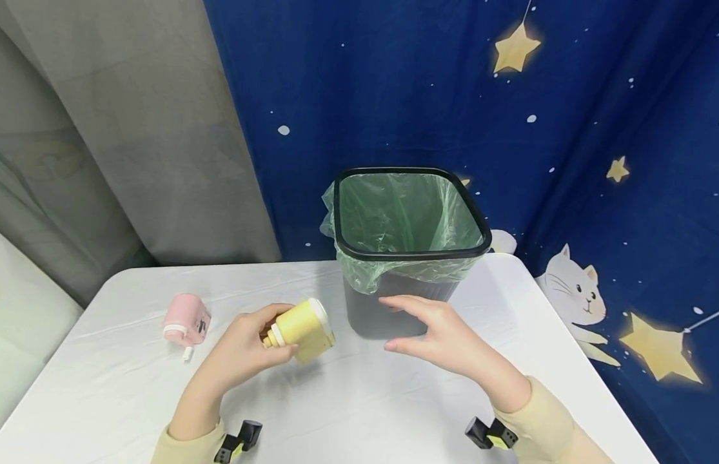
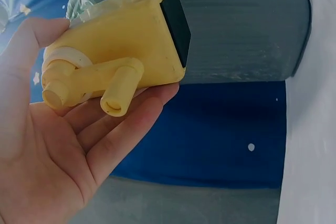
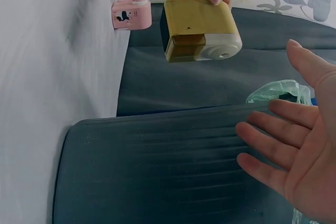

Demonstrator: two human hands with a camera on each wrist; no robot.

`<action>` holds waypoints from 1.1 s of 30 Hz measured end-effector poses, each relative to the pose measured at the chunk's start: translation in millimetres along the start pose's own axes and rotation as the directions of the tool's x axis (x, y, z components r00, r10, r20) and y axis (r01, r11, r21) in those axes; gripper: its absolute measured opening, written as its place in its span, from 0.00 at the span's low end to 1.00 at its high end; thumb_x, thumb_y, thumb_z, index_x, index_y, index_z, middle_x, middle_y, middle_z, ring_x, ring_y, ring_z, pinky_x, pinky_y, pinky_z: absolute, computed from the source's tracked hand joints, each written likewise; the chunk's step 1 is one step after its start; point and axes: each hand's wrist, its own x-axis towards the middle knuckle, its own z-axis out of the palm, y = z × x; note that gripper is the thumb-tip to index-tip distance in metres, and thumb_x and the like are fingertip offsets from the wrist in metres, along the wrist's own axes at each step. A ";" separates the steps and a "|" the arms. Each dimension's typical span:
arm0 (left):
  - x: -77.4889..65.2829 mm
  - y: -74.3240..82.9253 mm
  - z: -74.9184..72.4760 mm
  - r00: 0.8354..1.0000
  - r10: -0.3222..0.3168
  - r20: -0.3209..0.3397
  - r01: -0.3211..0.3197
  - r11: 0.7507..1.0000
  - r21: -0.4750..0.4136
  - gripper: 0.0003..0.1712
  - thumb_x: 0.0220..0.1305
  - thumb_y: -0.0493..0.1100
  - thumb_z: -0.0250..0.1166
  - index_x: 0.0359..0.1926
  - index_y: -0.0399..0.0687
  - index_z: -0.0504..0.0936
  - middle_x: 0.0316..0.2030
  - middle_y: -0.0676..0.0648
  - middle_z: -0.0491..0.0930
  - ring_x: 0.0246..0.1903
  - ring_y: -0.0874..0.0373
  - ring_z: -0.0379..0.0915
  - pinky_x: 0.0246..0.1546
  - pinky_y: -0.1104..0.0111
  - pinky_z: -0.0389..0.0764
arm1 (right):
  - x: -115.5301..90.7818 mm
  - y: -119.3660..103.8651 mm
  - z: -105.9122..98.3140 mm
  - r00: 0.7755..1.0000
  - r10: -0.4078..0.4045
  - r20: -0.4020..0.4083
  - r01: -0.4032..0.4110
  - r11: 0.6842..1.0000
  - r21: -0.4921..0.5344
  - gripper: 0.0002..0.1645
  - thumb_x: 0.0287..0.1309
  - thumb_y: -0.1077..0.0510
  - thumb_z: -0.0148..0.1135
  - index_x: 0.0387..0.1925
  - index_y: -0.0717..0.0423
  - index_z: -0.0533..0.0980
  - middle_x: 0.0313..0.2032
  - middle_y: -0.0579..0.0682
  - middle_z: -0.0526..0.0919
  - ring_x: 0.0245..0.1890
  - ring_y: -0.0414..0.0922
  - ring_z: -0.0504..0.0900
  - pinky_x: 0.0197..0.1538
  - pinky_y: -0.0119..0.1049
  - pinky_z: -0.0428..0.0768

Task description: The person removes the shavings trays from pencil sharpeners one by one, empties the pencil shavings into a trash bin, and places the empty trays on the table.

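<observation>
A yellow crank pencil sharpener (image 1: pixel 304 327) is held above the table by my left hand (image 1: pixel 249 341), thumb on one side and fingers on the other. Its crank handle (image 2: pixel 122 90) points toward the palm in the left wrist view. The right wrist view shows its pale round front (image 3: pixel 220 46) and a brownish see-through drawer (image 3: pixel 186 47). My right hand (image 1: pixel 434 332) hovers before the bin with fingers spread, holding nothing. A pink pencil sharpener (image 1: pixel 187 317) with a white crank knob stands on the table to the left.
A dark grey bin (image 1: pixel 376 316) with a black rim and a green plastic liner (image 1: pixel 365 274) stands at the table's back edge. Behind the white table (image 1: pixel 359 412) hang a grey curtain (image 1: pixel 179 161) and a blue starry curtain (image 1: pixel 394 84).
</observation>
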 end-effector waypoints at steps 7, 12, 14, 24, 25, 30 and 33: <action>-0.1 2.4 2.7 0.999 0.034 0.016 -0.034 0.999 0.024 0.26 0.45 0.37 0.73 0.50 0.46 0.80 0.31 0.56 0.80 0.26 0.64 0.74 0.26 0.69 0.78 | 5.5 1.3 6.8 0.999 0.002 0.049 -0.002 1.000 0.006 0.37 0.49 0.49 0.73 0.61 0.54 0.74 0.56 0.46 0.78 0.54 0.43 0.76 0.54 0.42 0.76; -0.5 2.6 4.9 0.996 0.086 0.030 -0.086 0.996 0.023 0.27 0.44 0.37 0.73 0.50 0.47 0.79 0.30 0.56 0.79 0.25 0.64 0.74 0.25 0.70 0.77 | 8.0 3.2 16.0 0.996 -0.002 0.093 0.002 1.000 0.004 0.37 0.51 0.48 0.72 0.61 0.55 0.73 0.55 0.48 0.78 0.53 0.44 0.77 0.55 0.43 0.75; -0.9 3.1 5.7 0.995 0.099 0.033 -0.100 0.995 0.022 0.28 0.43 0.36 0.74 0.50 0.49 0.79 0.30 0.57 0.79 0.25 0.64 0.74 0.25 0.70 0.77 | 8.5 3.4 20.0 0.995 -0.004 0.103 0.003 1.000 0.003 0.37 0.51 0.48 0.73 0.61 0.56 0.73 0.54 0.48 0.79 0.53 0.44 0.77 0.56 0.43 0.74; -1.7 6.0 7.8 0.991 0.112 0.076 -0.111 0.994 -0.015 0.30 0.42 0.35 0.74 0.50 0.53 0.79 0.29 0.58 0.79 0.25 0.63 0.74 0.25 0.69 0.77 | 7.3 7.4 37.2 0.994 0.008 0.110 -0.010 1.000 0.013 0.37 0.50 0.47 0.73 0.60 0.57 0.74 0.54 0.51 0.79 0.53 0.44 0.77 0.57 0.41 0.74; -1.6 6.3 7.9 0.991 0.111 0.081 -0.110 0.994 -0.019 0.30 0.42 0.35 0.74 0.50 0.53 0.79 0.30 0.58 0.79 0.25 0.63 0.74 0.25 0.69 0.78 | 7.1 7.9 38.7 0.994 0.012 0.111 -0.013 1.000 0.009 0.37 0.50 0.47 0.72 0.60 0.57 0.74 0.54 0.51 0.79 0.53 0.44 0.77 0.57 0.41 0.74; -1.4 7.6 8.6 0.987 0.132 0.095 -0.131 0.991 -0.008 0.30 0.42 0.35 0.73 0.51 0.52 0.79 0.31 0.59 0.79 0.25 0.64 0.74 0.26 0.69 0.77 | 5.9 9.1 47.0 0.994 0.020 0.108 -0.022 1.000 0.019 0.38 0.49 0.47 0.73 0.60 0.58 0.74 0.54 0.52 0.79 0.54 0.44 0.77 0.57 0.41 0.73; -1.6 7.9 9.7 0.984 0.150 0.098 -0.152 0.988 0.006 0.30 0.41 0.35 0.73 0.51 0.51 0.79 0.31 0.60 0.79 0.25 0.64 0.73 0.26 0.70 0.77 | 5.0 9.7 51.8 0.994 0.016 0.107 -0.020 0.999 0.040 0.38 0.48 0.48 0.74 0.60 0.59 0.74 0.54 0.52 0.80 0.53 0.43 0.78 0.57 0.41 0.74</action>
